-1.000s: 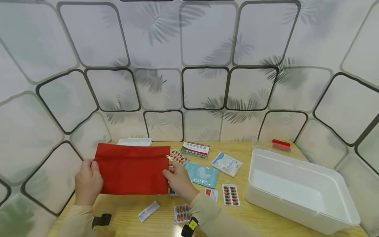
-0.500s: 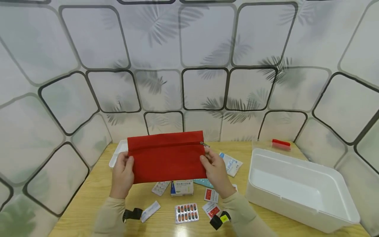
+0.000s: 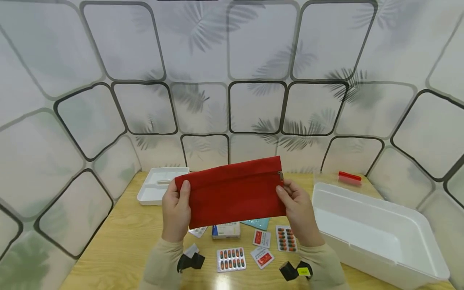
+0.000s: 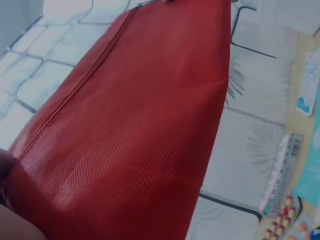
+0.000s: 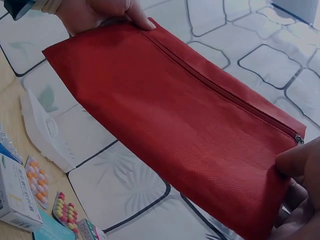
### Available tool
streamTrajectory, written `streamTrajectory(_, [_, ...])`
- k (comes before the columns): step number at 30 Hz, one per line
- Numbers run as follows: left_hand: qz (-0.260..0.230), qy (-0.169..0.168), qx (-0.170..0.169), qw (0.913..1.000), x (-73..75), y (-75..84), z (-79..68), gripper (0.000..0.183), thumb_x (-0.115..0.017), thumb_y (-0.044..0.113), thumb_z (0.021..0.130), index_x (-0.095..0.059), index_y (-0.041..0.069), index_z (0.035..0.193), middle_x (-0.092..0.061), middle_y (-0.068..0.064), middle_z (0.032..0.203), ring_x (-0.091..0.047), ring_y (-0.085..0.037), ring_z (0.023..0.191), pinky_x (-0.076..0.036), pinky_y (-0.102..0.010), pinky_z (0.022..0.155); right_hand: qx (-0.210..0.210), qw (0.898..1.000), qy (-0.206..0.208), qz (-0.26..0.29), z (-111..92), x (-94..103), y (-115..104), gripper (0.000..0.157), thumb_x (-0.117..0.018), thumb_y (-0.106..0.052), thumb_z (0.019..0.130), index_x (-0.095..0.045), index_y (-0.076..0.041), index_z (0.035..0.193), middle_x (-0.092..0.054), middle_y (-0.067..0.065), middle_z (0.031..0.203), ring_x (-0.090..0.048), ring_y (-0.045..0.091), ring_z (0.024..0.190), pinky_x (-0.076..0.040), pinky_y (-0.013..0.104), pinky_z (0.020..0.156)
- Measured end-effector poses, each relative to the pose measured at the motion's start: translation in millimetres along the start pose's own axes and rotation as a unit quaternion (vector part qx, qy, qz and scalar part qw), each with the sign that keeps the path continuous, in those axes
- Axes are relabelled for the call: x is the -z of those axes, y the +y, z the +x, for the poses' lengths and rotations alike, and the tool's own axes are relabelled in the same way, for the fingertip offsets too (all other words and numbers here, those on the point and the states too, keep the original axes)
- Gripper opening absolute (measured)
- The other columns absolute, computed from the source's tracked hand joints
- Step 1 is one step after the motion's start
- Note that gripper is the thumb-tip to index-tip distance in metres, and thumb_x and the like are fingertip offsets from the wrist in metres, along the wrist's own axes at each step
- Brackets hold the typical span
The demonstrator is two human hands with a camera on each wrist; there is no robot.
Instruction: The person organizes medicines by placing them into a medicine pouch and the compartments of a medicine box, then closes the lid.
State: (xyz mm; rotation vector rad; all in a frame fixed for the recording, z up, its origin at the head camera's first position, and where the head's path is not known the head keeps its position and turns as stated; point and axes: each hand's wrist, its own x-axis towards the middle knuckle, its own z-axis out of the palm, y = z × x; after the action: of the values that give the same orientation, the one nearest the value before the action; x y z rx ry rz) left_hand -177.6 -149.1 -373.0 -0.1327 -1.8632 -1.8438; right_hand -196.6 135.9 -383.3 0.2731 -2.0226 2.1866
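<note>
- A flat red cloth zip pouch (image 3: 233,195) is held up, below the middle of the head view.
- The left hand (image 3: 177,211) pinches its left end, thumb in front.
- The right hand (image 3: 300,211) pinches its right end too.
- A long white plastic tub (image 3: 384,257) sits lower right.

I'm in a small screened-in nook, that's plain: pale yellow wood-grain tabletop (image 3: 116,241) in front, pale grey backdrop (image 3: 257,108) printed with dark rounded frames and palm fronds closing round the back and both sides. Home or clinic, I can't tell; the flat silver blister pack of orange-and-black capsules (image 3: 231,259) here fits either.
</note>
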Motion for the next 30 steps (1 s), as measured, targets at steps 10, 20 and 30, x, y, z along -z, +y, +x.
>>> streamTrajectory(10, [-0.007, 0.01, -0.033, 0.9994, 4.9, 23.2, -12.5, 0.025, -0.049, 0.023, 0.101, -0.057, 0.0, 0.107, -0.066, -0.011, 0.098, -0.063, -0.029, 0.081, -0.055, -0.037, 0.065, 0.045, 0.997, -0.06, 0.021, -13, 14.7, -23, 0.037, -0.047, -0.026, 0.102, -0.053, 0.005, 0.121, -0.063, 0.004, 0.109, -0.062, 0.019, 0.098, -0.054, 0.034, 0.079])
streamTrajectory(20, [0.016, -0.029, -0.045, 0.9984, 4.0, 20.6, -11.1, 0.022, -0.049, 0.021, 0.101, -0.059, 0.001, 0.106, -0.064, -0.011, 0.092, -0.063, -0.026, 0.074, -0.054, -0.036, 0.061, 0.041, 0.999, -0.031, 0.011, -18, 10.8, -31, 0.031, -0.049, -0.02, 0.101, -0.056, 0.009, 0.111, -0.065, 0.009, 0.099, -0.063, 0.023, 0.086, -0.054, 0.034, 0.076])
streamTrajectory(30, [0.046, -0.061, -0.061, 0.9953, 4.7, 15.9, -7.9, 0.02, -0.046, 0.02, 0.102, -0.056, 0.003, 0.104, -0.061, -0.012, 0.083, -0.058, -0.025, 0.064, -0.05, -0.034, 0.053, 0.014, 0.999, 0.038, 0.023, -23, 1.4, -36, 0.033, -0.057, -0.027, 0.097, -0.056, 0.006, 0.105, -0.063, 0.012, 0.097, -0.064, 0.027, 0.08, -0.057, 0.045, 0.064])
